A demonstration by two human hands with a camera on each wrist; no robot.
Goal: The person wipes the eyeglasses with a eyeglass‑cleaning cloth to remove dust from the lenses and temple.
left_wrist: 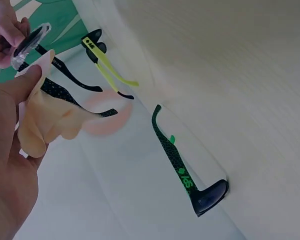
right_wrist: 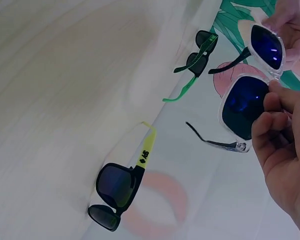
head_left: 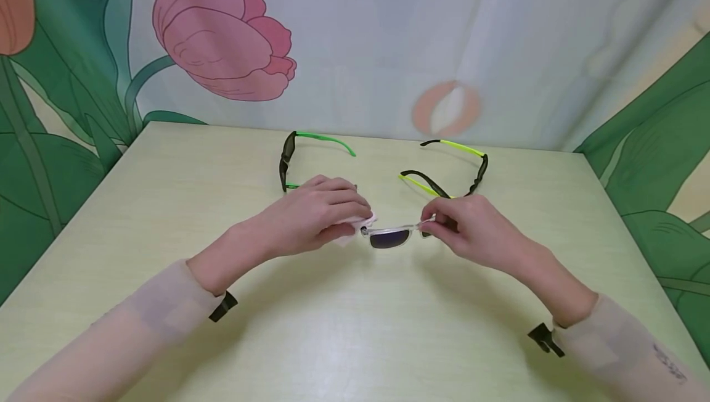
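A pair of clear-framed sunglasses [head_left: 390, 239] with dark blue lenses is held above the table between both hands. My right hand [head_left: 479, 229] pinches the frame by one lens, and in the right wrist view its fingers [right_wrist: 272, 120] overlap that lens's edge. At the opposite end, my left hand [head_left: 313, 214] grips a thin pale cloth [left_wrist: 55, 120] folded against the hinge end of the frame. Both dark temple arms stretch out away from me in the left wrist view. The cloth covers part of the near arm, so contact beneath it is hidden.
Black sunglasses with green arms [head_left: 287, 158] stand on the table beyond my left hand. Another black pair with yellow arms [head_left: 481, 174] lies beyond my right hand. A flower-printed curtain [head_left: 360, 50] hangs behind the pale table's [head_left: 333, 340] back edge.
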